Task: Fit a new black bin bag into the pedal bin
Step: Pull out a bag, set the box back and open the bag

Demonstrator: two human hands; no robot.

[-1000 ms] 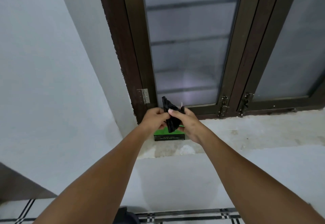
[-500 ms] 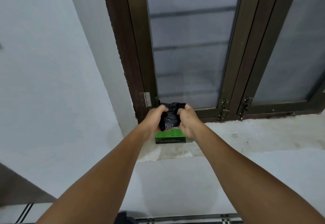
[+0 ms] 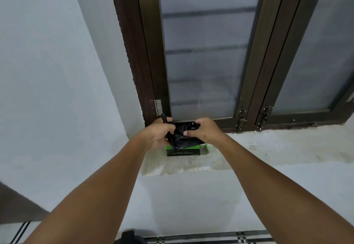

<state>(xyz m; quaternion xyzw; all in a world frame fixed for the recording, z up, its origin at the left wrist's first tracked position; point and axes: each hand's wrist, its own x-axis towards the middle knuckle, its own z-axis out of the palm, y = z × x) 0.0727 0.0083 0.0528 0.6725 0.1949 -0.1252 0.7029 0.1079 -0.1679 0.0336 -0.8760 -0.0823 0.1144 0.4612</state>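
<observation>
The black bin bag (image 3: pixel 182 134) is pinched between left hand (image 3: pixel 157 134) and right hand (image 3: pixel 203 131), each grip closed on it above the green box (image 3: pixel 183 150).

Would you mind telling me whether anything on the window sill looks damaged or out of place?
Nothing is spilled or broken. The sill looks stained and patchy, and both hands hold crumpled black bin bag above the green box.

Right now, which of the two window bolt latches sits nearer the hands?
The left bolt latch, on the pane directly above the right hand; the other latch is further right, on the neighbouring frame.
</observation>
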